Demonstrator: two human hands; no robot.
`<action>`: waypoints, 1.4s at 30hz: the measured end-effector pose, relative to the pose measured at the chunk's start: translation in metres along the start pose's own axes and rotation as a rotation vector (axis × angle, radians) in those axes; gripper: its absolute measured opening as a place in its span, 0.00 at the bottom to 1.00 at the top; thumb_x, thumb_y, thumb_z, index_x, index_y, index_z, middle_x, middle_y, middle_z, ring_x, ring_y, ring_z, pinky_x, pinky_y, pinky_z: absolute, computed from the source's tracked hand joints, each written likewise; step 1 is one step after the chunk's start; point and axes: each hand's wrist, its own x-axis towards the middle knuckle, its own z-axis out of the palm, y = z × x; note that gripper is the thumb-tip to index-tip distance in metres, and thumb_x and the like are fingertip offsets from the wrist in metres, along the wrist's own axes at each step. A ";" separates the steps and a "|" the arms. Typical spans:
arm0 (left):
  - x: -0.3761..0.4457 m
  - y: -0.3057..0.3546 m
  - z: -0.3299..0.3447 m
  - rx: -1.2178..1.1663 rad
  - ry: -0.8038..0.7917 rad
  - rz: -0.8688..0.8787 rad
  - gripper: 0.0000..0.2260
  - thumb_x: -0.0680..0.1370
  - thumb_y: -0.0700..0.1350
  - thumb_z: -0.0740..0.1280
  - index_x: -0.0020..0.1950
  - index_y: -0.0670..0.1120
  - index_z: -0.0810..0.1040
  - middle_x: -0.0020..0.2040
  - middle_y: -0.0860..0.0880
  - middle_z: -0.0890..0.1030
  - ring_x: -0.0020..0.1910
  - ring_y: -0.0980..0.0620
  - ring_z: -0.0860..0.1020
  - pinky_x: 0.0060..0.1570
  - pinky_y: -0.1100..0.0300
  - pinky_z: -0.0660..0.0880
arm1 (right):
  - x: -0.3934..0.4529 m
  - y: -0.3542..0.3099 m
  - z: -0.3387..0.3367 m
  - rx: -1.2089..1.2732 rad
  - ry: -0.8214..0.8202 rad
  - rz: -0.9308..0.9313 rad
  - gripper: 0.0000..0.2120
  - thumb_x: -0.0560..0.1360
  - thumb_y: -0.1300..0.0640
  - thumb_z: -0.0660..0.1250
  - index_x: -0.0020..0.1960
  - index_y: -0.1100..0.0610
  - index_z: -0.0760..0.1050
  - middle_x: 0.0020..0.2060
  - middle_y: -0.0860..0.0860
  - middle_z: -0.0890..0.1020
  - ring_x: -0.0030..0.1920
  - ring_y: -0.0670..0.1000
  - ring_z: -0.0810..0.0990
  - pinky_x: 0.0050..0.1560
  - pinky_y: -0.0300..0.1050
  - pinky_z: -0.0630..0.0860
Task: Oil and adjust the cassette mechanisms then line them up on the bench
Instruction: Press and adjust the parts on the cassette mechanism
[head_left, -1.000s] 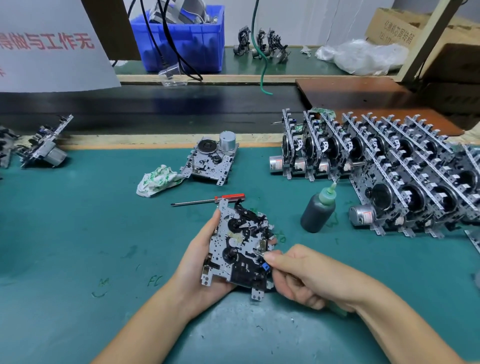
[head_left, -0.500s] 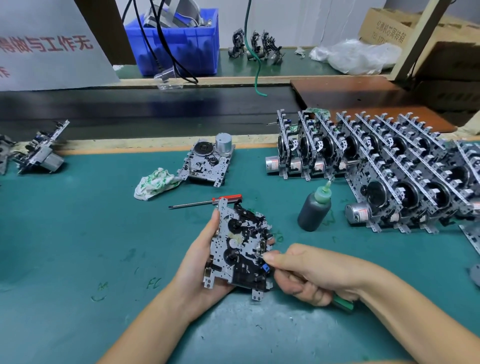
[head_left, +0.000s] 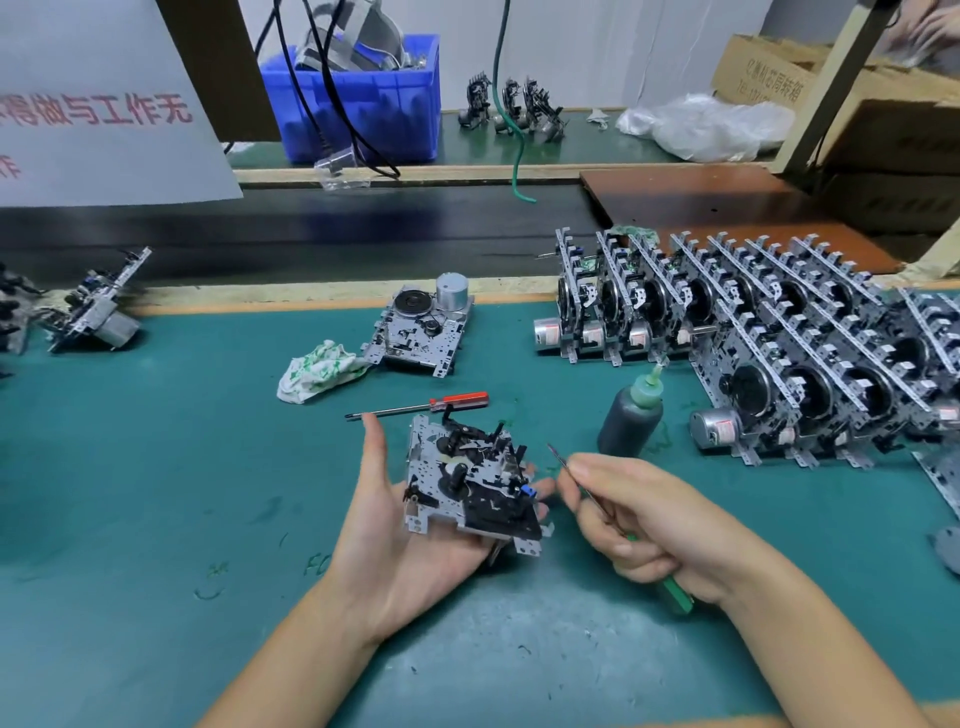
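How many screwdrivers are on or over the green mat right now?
2. A red-handled screwdriver lies on the mat just beyond the held cassette mechanism; a green-handled screwdriver is gripped in the right hand. Others may be hidden.

Single head-worn wide-angle cam, no second view to overlap; it looked forward and down across the green bench mat (head_left: 156, 493) toward the far shelf at 12 o'clock. It sat close: forearms entered from 6 o'clock, left hand (head_left: 400, 525) and right hand (head_left: 649, 519) near frame centre. Wide lens bowed the edges, with the rows of mechanisms (head_left: 779, 353) out at 2 o'clock.
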 end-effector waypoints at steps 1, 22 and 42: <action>0.000 0.000 0.000 -0.009 -0.009 0.002 0.47 0.69 0.74 0.58 0.65 0.33 0.73 0.68 0.32 0.70 0.67 0.34 0.70 0.70 0.41 0.62 | 0.000 0.000 0.000 0.022 -0.024 0.004 0.12 0.78 0.51 0.56 0.39 0.57 0.68 0.21 0.49 0.70 0.19 0.42 0.51 0.21 0.28 0.50; -0.003 0.003 0.000 -0.013 -0.045 0.004 0.27 0.77 0.55 0.59 0.64 0.35 0.75 0.67 0.31 0.71 0.65 0.31 0.71 0.64 0.36 0.67 | 0.018 0.022 -0.016 -0.490 0.957 -0.411 0.31 0.65 0.61 0.77 0.58 0.47 0.62 0.49 0.46 0.74 0.43 0.49 0.74 0.45 0.37 0.67; 0.003 -0.002 0.000 -0.003 -0.062 -0.095 0.28 0.73 0.57 0.64 0.63 0.37 0.77 0.65 0.33 0.74 0.64 0.32 0.73 0.65 0.37 0.66 | 0.004 0.000 -0.004 0.589 0.516 -0.484 0.14 0.66 0.48 0.67 0.45 0.57 0.74 0.34 0.49 0.79 0.28 0.44 0.73 0.20 0.33 0.66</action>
